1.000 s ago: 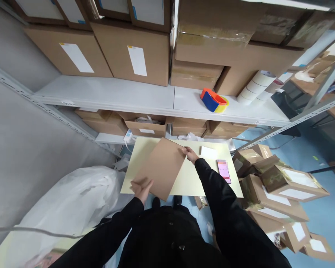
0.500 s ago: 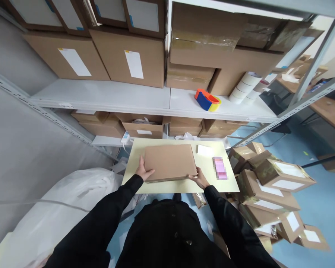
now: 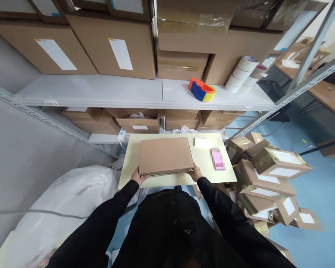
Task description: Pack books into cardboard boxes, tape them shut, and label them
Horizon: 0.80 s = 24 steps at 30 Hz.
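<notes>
A flat brown cardboard box [image 3: 166,155] rests on a pale yellow tabletop [image 3: 156,181] in front of me, its lid closed. My left hand [image 3: 138,176] grips the near left corner, with fingers against the front edge. At the near right corner, my right hand [image 3: 194,172] holds the box the same way, the fingers partly hidden beneath the lid edge. To the right of the box lie a small white box [image 3: 202,143] and a blurred pink item [image 3: 218,159].
Behind the table a metal shelf [image 3: 108,93] carries large cartons [image 3: 119,44], a coloured tape ring [image 3: 202,90] and rolls of tape [image 3: 242,74]. Several taped parcels [image 3: 268,178] are piled at right. A big white plastic bag [image 3: 75,197] lies at left.
My left hand has slid from the box's left side down to its near left corner. My right hand still holds the near right corner. The camera view has shifted slightly.
</notes>
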{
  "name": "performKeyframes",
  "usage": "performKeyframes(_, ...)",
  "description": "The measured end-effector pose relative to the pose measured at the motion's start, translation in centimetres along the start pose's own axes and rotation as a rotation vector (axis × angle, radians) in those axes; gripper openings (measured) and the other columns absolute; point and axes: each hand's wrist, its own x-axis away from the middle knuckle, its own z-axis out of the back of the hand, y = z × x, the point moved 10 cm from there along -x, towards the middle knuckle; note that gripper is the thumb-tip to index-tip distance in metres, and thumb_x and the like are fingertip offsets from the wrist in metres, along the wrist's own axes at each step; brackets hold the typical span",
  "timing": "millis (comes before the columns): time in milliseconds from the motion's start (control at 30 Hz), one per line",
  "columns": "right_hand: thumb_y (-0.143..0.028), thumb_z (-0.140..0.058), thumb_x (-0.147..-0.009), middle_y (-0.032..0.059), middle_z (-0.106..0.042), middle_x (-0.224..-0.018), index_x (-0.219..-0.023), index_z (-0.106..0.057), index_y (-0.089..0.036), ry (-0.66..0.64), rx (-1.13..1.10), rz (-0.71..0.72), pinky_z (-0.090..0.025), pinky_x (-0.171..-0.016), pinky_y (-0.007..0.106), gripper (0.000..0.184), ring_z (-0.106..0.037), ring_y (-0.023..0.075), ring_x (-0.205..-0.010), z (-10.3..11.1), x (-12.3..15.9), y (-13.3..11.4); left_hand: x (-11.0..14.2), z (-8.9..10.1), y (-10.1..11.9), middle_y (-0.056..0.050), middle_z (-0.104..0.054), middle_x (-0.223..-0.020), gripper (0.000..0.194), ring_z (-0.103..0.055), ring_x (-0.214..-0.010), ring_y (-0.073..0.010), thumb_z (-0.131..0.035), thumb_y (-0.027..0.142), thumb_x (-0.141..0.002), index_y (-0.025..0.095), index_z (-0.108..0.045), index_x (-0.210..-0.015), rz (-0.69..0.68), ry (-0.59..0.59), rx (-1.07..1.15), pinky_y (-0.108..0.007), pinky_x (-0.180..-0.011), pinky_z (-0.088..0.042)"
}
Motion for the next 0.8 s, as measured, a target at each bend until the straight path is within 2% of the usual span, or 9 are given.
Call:
performKeyframes(100,-0.023,-0.067,-0.068,0.008,-0.068,-0.1,-0.112,-0.057,-0.02,-0.024,-0.034,0.053,-0.054,-0.07,0.033,0.045,-0.065,0.0183,-0.079,1.3,0.1,-1.9,0.1,0.2,2.1,-0.009,-0.069,-0.095,0.055,-0.065,-0.097,-0.0271,-0.081,0.02,-0.048,0.016,-0.057,-0.098,-0.068,-0.015,-0.022,-0.043,-0.082,-0.056)
performKeyframes(200,-0.036,-0.063,-0.074,0.0085,-0.068,-0.099,-0.111,-0.057,-0.019,-0.025,0.015,0.087,-0.053,-0.067,0.031,0.041,-0.065,0.017,-0.072,3.1,-0.1,-4.5,-0.2,0.4,5.3,-0.012,-0.065,-0.109,0.061,-0.063,-0.103,-0.0249,-0.078,0.027,-0.055,0.017,-0.052,-0.11,-0.195,0.013,-0.015,-0.038,-0.077,-0.058)
performKeyframes(300,-0.047,-0.057,-0.079,0.0085,-0.069,-0.091,-0.113,-0.055,-0.018,0.086,0.152,0.027,-0.051,-0.068,0.031,0.045,-0.065,0.0178,-0.071,5.8,-0.5,-6.5,-1.1,0.7,8.0,-0.014,-0.063,-0.112,0.068,-0.064,-0.102,-0.0227,-0.077,0.028,-0.056,0.016,-0.046,-0.115,-0.259,0.111,-0.001,-0.036,-0.079,-0.057)
performKeyframes(367,-0.051,-0.053,-0.082,0.0083,-0.07,-0.087,-0.113,-0.054,-0.018,0.152,0.222,-0.018,-0.05,-0.071,0.032,0.046,-0.066,0.0189,-0.074,7.4,-0.8,-7.8,-1.9,0.6,9.0,-0.014,-0.066,-0.105,0.06,-0.066,-0.095,-0.0213,-0.076,0.028,-0.058,0.015,-0.048,-0.11,-0.244,0.16,-0.031,-0.036,-0.082,-0.055)
performKeyframes(433,-0.053,-0.053,-0.081,0.0081,-0.07,-0.086,-0.111,-0.054,-0.019,0.151,0.259,-0.042,-0.049,-0.073,0.032,0.045,-0.066,0.0194,-0.077,8.2,-1.1,-8.7,-2.8,0.0,9.6,-0.012,-0.068,-0.098,0.052,-0.068,-0.088,-0.0202,-0.073,0.028,-0.062,0.014,-0.05,-0.106,-0.221,0.163,-0.07,-0.036,-0.083,-0.054)
performKeyframes(533,-0.052,-0.056,-0.08,0.0071,-0.071,-0.087,-0.106,-0.055,-0.02,0.106,0.281,-0.063,-0.047,-0.074,0.03,0.042,-0.066,0.0191,-0.08,8.6,-2.0,-9.2,-3.7,-0.8,10.1,-0.01,-0.07,-0.094,0.05,-0.069,-0.085,-0.0195,-0.072,0.03,-0.065,0.015,-0.051,-0.108,-0.18,0.149,-0.151,-0.034,-0.082,-0.054)
performKeyframes(667,-0.05,-0.054,-0.082,0.0061,-0.071,-0.085,-0.103,-0.058,-0.021,0.072,0.355,-0.107,-0.047,-0.074,0.03,0.037,-0.066,0.0198,-0.081,8.7,-3.8,-8.6,-4.5,-1.4,9.9,-0.009,-0.072,-0.092,0.048,-0.068,-0.087,-0.0201,-0.071,0.034,-0.066,0.017,-0.054,-0.108,-0.083,0.148,-0.322,-0.033,-0.084,-0.052)
performKeyframes(800,-0.052,-0.052,-0.083,0.0065,-0.071,-0.084,-0.102,-0.06,-0.021,0.055,0.388,-0.112,-0.047,-0.074,0.03,0.038,-0.066,0.0207,-0.082,8.1,-5.7,-8.0,-4.9,-1.5,10.0,-0.011,-0.07,-0.099,0.046,-0.067,-0.093,-0.0226,-0.068,0.038,-0.069,0.016,-0.056,-0.108,-0.054,0.197,-0.427,-0.035,-0.088,-0.05)
